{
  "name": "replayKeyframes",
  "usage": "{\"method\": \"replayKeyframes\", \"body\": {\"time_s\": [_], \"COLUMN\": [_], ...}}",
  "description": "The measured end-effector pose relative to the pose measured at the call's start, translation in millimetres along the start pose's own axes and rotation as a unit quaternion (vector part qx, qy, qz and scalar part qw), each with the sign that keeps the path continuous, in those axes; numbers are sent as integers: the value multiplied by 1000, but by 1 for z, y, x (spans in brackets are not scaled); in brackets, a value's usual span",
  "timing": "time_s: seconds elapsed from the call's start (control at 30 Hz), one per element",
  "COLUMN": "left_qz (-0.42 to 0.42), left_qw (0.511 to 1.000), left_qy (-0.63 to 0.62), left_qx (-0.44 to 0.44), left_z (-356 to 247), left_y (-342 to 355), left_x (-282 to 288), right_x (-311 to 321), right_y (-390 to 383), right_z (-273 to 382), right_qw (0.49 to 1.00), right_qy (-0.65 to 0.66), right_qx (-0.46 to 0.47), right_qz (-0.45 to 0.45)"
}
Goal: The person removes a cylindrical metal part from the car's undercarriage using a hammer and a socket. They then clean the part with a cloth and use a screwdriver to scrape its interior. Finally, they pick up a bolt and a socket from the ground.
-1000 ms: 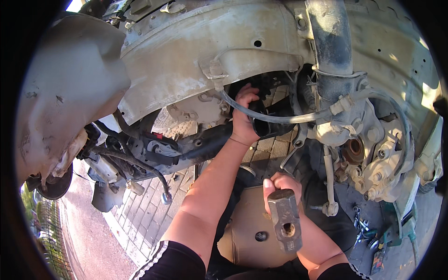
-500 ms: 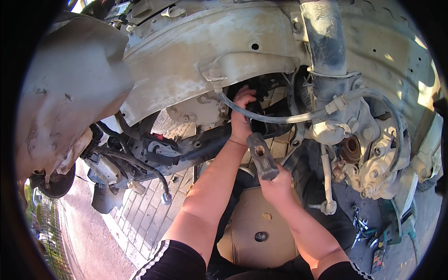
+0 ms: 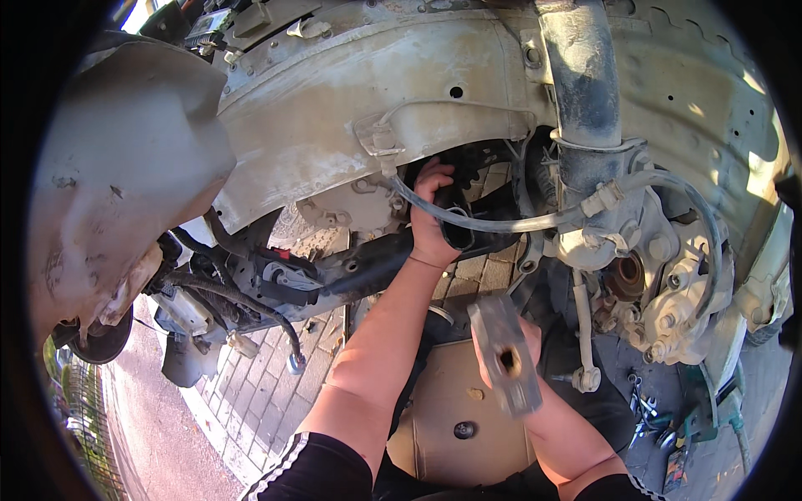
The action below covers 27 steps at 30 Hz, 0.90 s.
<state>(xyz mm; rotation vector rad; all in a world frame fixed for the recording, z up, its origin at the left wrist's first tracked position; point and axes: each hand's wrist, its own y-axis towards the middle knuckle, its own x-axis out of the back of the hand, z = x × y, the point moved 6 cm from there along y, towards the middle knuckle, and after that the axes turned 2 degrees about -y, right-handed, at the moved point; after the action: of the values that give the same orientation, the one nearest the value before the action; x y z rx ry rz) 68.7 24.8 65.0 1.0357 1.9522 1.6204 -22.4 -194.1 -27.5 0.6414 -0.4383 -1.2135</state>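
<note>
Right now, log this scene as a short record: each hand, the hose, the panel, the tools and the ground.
Left hand: against a black, partly hidden part; grip unclear
Right hand: holding a grey, block-headed metal hammer, slightly blurred
Hose: grey, curved flexible hose, crossing in front of the left hand
Panel: pale, dusty metal panel, above both hands in view
Tools: silver metal wrenches, lower right, on the ground
Ground: grey rectangular paving bricks, lower left

Bright daylight — sun patches on the wheel-arch metal (image 3: 685, 88); hammer head (image 3: 499, 336) motion-blurred — dark, bowed fisheye rim.
</note>
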Motion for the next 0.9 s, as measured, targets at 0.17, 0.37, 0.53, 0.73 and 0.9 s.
{"method": "replayKeyframes", "body": {"time_s": [0.17,0.37,0.53,0.73,0.9], "left_qz": [24,-20,-8,-5,1], "left_qw": [1000,1000,1000,999,999], "left_qy": [17,-5,23,44,33], "left_qx": [-8,-8,-20,-24,-19], "left_z": [2,8,8,-5,-8], "left_y": [5,-1,-2,-1,1], "left_x": [1,1,0,1,0], "right_x": [-10,-9,-7,-2,-10], "right_y": [5,3,15,0,-5], "right_z": [-22,-13,-27,-2,-34], "right_qw": [986,994,981,996,981], "right_qy": [-78,-76,-81,-71,-62], "right_qx": [-147,-83,-176,-17,-181], "right_qz": [5,17,17,-50,-20]}}
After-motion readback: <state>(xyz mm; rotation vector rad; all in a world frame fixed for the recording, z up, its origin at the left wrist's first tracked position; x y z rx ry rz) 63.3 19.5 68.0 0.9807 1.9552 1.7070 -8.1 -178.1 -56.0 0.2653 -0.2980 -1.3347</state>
